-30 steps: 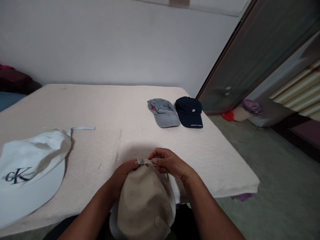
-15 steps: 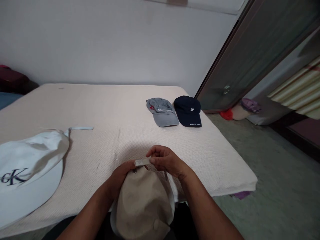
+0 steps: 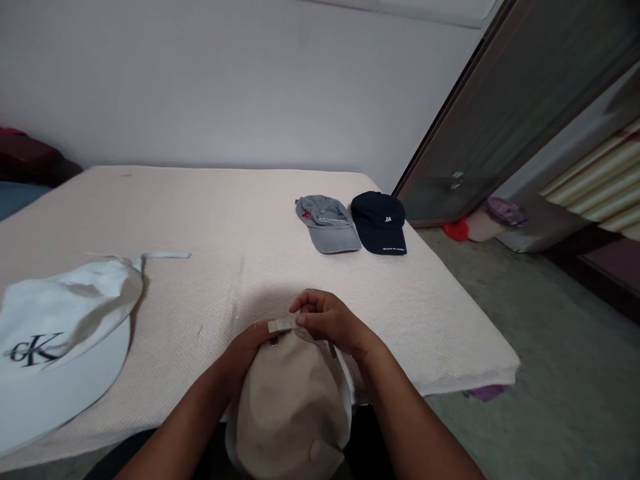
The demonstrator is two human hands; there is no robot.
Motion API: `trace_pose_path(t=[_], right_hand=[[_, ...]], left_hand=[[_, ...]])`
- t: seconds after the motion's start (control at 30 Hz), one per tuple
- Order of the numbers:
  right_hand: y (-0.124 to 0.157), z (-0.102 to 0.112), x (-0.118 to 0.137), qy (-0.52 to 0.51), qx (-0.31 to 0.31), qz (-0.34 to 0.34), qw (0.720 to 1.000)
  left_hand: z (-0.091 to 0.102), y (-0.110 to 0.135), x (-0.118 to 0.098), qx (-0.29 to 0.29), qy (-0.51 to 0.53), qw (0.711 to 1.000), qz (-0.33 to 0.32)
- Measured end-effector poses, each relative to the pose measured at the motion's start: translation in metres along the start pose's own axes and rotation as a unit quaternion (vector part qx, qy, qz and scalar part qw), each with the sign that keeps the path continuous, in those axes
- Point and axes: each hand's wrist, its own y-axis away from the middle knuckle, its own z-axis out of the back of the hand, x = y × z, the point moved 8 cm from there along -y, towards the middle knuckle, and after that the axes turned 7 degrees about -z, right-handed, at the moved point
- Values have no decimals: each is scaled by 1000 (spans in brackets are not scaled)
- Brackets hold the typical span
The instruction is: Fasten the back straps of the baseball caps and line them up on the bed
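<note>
At six o'clock, close to the wearer and by the near edge of the cloth [image 3: 440,320], the beige cap [image 3: 293,407] is held crown up, its back strap [image 3: 284,325] turned toward twelve, probably so that both hands can reach it. The left hand [image 3: 250,343] grips the rim around eleven, thumb by the strap's end, seemingly to steady it; its other fingers are hidden. The right hand [image 3: 327,323] has thumb and forefinger pinched together on the strap's other end, around twelve, likely keeping the band straight. Toward ten o'clock lies the white cap [image 3: 65,347], its loose tail [image 3: 167,255] pointing to three. Farther off, just past twelve, the grey cap [image 3: 327,223] and navy cap [image 3: 379,223] sit side by side, visors toward the wearer, as if lined up. Behind them stands the wall [image 3: 225,87].
</note>
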Motion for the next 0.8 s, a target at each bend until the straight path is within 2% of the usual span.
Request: trace_pose_path(t=[0.13,0.33,0.47,0.63,0.8], right_hand=[[0,-6,0,-10,17,-6,1000],[1,-15,-2,-27,59,-14,998],[1,-15,-5,-16,58,-31,998],[0,-12,-4,-10,41,-27,999],[-1,-15,-6,43,49,-26,998]], left_hand=[[-3,0,-1,1,-13,1000,-4],[-16,0,-4,56,-43,997,-28],[-15,0,-3,66,-60,995,-34],[3,-1,1,-4,-17,1000,-16],[-6,0,4,59,-5,998,14]])
